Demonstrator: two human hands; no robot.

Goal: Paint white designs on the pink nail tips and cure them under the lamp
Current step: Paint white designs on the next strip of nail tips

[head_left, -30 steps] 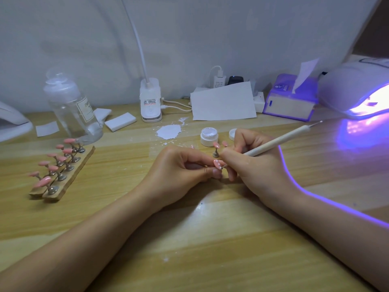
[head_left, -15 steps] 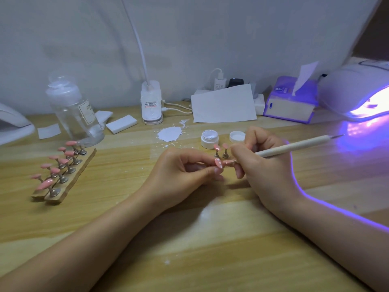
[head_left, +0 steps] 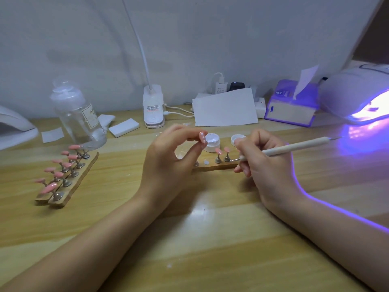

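Note:
My left hand [head_left: 168,159] pinches a pink nail tip [head_left: 202,137] with white dots, lifted above the table in front of an open white paint jar [head_left: 212,142]. My right hand [head_left: 261,163] grips a cream dotting pen [head_left: 294,146], its metal tip pointing left near a small wooden strip [head_left: 214,167]. Two pink tips on metal stands [head_left: 222,155] rise from that strip. The jar's lid [head_left: 237,139] lies beside the jar. The curing lamp [head_left: 357,95] glows violet at the far right.
A wooden holder [head_left: 69,182] with several pink tips on stands lies at the left. Behind it stand a clear pump bottle [head_left: 79,114] and white pads [head_left: 124,127]. A desk lamp base [head_left: 153,106], paper sheet [head_left: 225,107] and tissue box [head_left: 291,106] line the back wall.
My left hand has lifted the dotted nail tip up and away from the pen. My right hand has drawn back to the right, uncovering the small strip with two tips.

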